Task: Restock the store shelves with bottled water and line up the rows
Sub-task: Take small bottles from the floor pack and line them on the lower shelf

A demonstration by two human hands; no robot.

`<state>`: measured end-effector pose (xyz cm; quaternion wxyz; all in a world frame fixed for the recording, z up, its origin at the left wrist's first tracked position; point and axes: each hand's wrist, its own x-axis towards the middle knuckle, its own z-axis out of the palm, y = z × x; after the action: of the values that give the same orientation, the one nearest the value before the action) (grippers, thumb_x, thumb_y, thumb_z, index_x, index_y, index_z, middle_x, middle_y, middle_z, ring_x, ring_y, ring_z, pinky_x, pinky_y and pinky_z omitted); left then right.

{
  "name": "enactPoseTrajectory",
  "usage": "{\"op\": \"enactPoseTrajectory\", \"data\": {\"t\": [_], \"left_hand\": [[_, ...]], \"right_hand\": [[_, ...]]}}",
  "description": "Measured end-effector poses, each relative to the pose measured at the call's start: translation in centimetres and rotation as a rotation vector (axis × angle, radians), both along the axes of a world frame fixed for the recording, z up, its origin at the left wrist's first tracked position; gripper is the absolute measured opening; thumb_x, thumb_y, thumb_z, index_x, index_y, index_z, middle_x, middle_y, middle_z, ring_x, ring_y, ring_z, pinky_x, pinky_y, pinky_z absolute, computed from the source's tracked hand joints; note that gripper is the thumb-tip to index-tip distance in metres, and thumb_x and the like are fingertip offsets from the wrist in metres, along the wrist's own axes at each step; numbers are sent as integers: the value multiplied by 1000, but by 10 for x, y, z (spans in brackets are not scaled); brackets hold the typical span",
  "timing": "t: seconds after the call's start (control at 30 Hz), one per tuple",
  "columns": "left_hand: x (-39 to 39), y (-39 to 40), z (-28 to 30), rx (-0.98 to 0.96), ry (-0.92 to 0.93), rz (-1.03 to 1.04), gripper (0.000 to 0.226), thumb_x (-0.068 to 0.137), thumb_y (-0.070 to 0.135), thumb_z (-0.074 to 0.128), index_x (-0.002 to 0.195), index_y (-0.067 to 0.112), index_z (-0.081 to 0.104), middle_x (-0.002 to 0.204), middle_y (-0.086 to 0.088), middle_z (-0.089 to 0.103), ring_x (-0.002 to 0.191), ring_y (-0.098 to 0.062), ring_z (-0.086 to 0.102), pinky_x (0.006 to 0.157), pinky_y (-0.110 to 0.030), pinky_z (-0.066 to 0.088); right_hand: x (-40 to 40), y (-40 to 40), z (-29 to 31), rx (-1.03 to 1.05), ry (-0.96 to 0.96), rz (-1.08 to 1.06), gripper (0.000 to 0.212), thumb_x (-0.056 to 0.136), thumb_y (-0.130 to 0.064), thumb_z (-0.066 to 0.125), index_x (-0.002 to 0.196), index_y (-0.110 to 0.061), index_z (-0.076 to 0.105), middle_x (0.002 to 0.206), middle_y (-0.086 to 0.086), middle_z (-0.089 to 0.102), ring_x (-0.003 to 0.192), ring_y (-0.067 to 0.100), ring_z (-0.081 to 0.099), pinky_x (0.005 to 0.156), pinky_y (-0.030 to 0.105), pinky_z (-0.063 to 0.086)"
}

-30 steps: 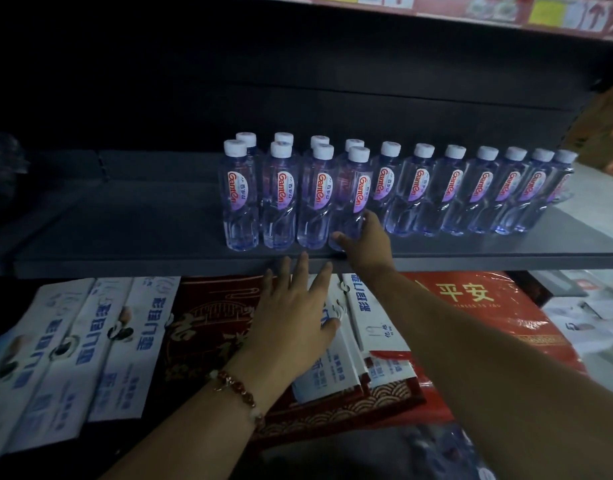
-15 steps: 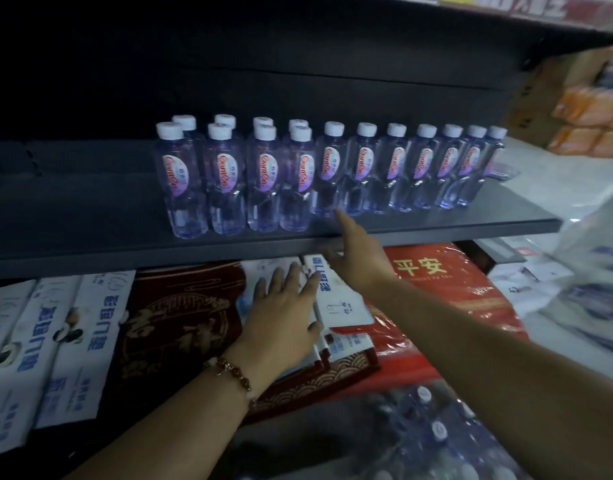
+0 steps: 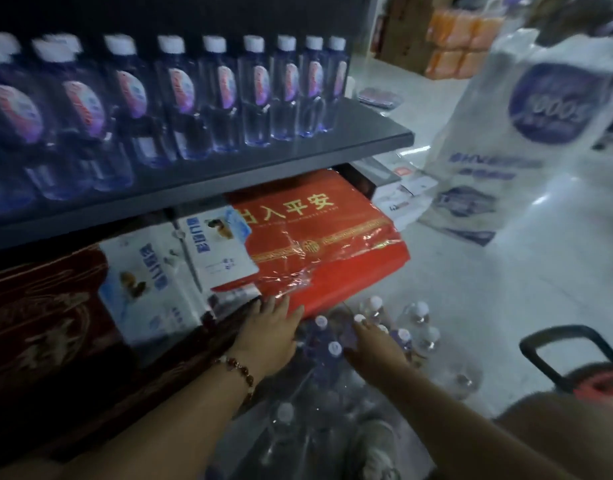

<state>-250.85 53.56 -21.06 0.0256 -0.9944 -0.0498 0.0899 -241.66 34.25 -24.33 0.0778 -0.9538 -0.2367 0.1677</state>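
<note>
Head cam is showing us reaching down to the pack of bottled water [image 3: 336, 362] sitting on the floor [image 3: 471, 271] just below the red package [image 3: 325, 244]. Our left hand [image 3: 268, 329] is hovering flat, fingers loosely spread, right beside the white caps, not gripping anything. Our right hand [image 3: 374, 344] is lying over the bottle tops, fingers extended too; it's blurry, so we can't tell if it's actually pinching a cap or neck. Up on the shelf [image 3: 298, 161] the row of bottles [image 3: 228, 95] is already standing pretty straight.

Handling-wise, we're guessing these are full, so heavy for their size, and thin plastic that gives when squeezed. The loose shrink wrap looks slippery and crinkly. We're thinking the body just under the cap, or around the label, is the safest place to hold.
</note>
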Motion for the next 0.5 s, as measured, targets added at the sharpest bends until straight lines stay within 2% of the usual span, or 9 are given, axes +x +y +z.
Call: {"op": "enactPoseTrajectory", "data": {"t": [0.1, 0.2, 0.27, 0.33, 0.5], "left_hand": [[25, -16, -31, 4, 62, -38, 63, 101, 34, 47, 158, 22, 24, 163, -12, 26, 148, -32, 27, 122, -48, 21], [49, -25, -67, 40, 111, -77, 56, 101, 28, 46, 154, 24, 29, 150, -7, 43, 133, -28, 44, 108, -42, 37], [67, -29, -88, 56, 152, -105, 56, 101, 24, 46, 154, 23, 29, 145, -5, 47, 129, -26, 48, 102, -38, 40], [84, -31, -102, 63, 166, -112, 54, 99, 21, 48, 150, 22, 33, 144, -4, 48, 128, -25, 50, 102, -37, 42], [111, -35, -128, 97, 196, -136, 63, 100, 22, 54, 156, 21, 25, 147, -9, 42, 126, -26, 55, 99, -36, 48]], "right_hand": [[-4, -6, -38, 5, 98, -28, 51, 89, -40, 50, 139, -31, 49, 141, 1, 53, 129, 29, 53, 101, 39, 45], [-8, -3, -59, 34, 149, -35, 53, 90, -35, 54, 142, -25, 47, 144, 4, 54, 125, 28, 56, 104, 38, 44], [-8, 3, -72, 62, 186, -97, 45, 92, -35, 55, 136, -25, 51, 142, 4, 55, 122, 27, 58, 104, 40, 45], [-4, 11, -84, 91, 197, -131, 34, 96, -37, 51, 127, -25, 56, 132, 5, 62, 116, 26, 62, 99, 39, 48], [14, 28, -103, 22, 204, -61, 50, 95, -23, 54, 144, -18, 41, 137, 11, 57, 118, 32, 60, 93, 39, 49]]}}
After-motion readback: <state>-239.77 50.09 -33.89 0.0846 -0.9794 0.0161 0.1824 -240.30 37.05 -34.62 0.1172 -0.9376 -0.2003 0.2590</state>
